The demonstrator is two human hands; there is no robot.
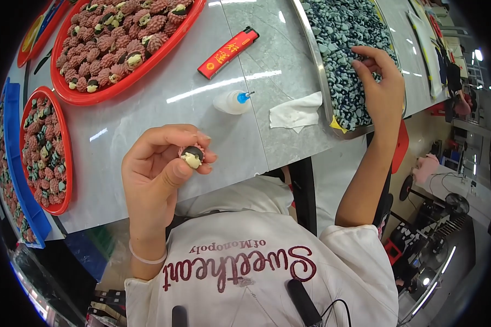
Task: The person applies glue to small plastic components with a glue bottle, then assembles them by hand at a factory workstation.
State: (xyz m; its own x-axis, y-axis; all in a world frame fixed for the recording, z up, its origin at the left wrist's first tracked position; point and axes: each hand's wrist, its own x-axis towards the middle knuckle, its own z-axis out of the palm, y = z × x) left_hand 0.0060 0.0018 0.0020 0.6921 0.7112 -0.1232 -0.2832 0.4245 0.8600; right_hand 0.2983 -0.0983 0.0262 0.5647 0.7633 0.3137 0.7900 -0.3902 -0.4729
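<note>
My left hand (158, 169) pinches a small pink ridged piece (192, 156) between thumb and fingers, above the near edge of the table. A dark and cream figure shows on the front of the piece. My right hand (381, 87) reaches over a metal tray (313, 61) filled with small dark and pale green-blue bits (346, 41). Its thumb and index fingertips are a little apart just over the bits, with nothing visible between them, while the other fingers curl behind. Between the hands stand a white bottle (232, 102) with a blue tip and a crumpled white tissue (297, 113).
A large red tray (93, 100) of pink ridged pieces sits at the far left. Nearer are a smaller red tray (67, 163) and a blue tray (23, 169) of similar pieces. A red lighter-shaped thing (229, 53) lies mid-table. Fans (456, 204) stand at right.
</note>
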